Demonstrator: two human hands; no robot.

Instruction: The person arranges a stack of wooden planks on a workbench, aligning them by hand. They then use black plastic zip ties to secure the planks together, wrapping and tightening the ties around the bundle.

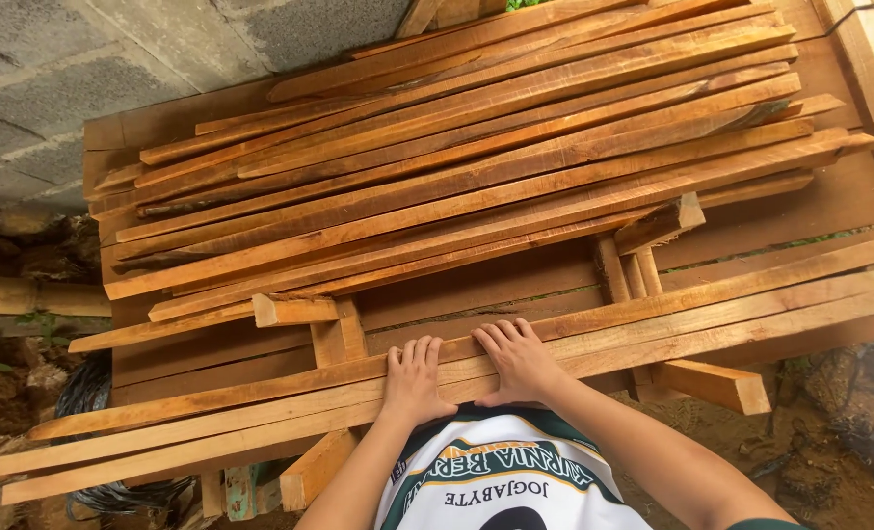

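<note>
My left hand (413, 379) and my right hand (521, 359) both rest palm down, fingers spread, on a small bundle of long wooden slats (712, 304) lying across the near edge of a wooden platform (829, 201). The hands lie side by side near the bundle's middle. The slats run from lower left to upper right. Neither hand curls around a slat. Behind the bundle, a larger heap of reddish-brown slats (476, 147) is stacked across the platform.
Short wooden blocks (294, 310) and cross supports (712, 385) sit under the slats. A grey block wall (54, 69) rises at upper left. Bare soil (810, 461) lies at lower right, and a dark coiled object (88, 393) at lower left.
</note>
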